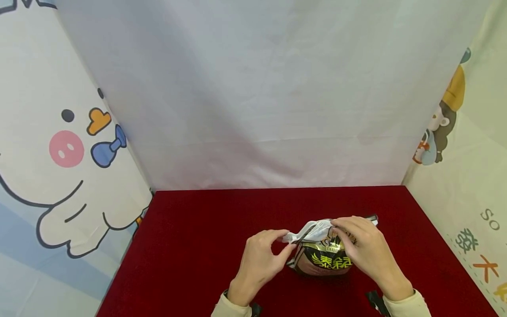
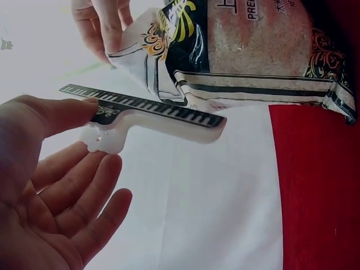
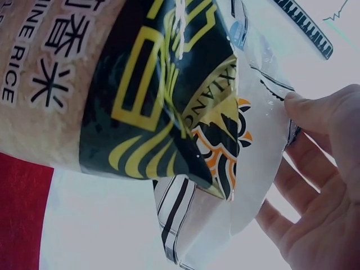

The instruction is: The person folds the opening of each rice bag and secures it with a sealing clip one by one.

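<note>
A bag of rice (image 1: 326, 259) stands on the red cloth, its clear panel showing grains below black and gold printing. My left hand (image 1: 259, 259) is at the bag's left, pinching a long clip (image 2: 163, 112) by its white handle between thumb and fingers. Piano-key stripes run along the clip, which lies beside the bag's top edge; whether it touches the bag is unclear. My right hand (image 1: 366, 246) pinches the pale upper end (image 3: 256, 152) of the bag, which is gathered and folded over. Part of the bag is hidden behind the right hand.
The red cloth (image 1: 198, 246) covers the table around the bag. A white curtain (image 1: 257, 97) stands along the back. Printed cloth walls (image 1: 67, 198) with cartoon figures close off the left and right sides.
</note>
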Demonstrator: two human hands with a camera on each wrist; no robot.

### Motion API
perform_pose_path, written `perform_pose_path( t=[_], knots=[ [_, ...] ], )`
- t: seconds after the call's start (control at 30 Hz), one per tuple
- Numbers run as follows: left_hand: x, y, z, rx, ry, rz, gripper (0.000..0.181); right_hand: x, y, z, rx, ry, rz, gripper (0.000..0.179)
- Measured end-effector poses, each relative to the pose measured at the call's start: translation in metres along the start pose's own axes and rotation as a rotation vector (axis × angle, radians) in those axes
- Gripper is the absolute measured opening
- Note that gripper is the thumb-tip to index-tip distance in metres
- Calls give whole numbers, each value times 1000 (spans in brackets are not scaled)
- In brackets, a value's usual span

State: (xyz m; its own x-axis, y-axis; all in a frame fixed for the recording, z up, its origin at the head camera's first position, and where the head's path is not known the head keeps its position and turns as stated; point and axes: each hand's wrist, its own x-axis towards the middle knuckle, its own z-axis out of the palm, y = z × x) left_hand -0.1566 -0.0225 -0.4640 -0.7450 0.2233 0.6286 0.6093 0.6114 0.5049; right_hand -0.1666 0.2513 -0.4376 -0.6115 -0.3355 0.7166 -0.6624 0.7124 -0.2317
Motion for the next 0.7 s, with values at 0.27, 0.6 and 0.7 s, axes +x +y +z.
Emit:
perform_pose_path(
  t=[0.27,0.6,0.7],
  knots=[
    [3,1,2,-12,-28,-24,26,0,-2,-1,1,-16,20,29],
    [4,3,10,-58,-55,-71,25,3,-4,1,-1,11,-7,34],
    [3,3,12,-59,-52,-86,25,3,-4,1,-3,7,-3,32]
  ],
)
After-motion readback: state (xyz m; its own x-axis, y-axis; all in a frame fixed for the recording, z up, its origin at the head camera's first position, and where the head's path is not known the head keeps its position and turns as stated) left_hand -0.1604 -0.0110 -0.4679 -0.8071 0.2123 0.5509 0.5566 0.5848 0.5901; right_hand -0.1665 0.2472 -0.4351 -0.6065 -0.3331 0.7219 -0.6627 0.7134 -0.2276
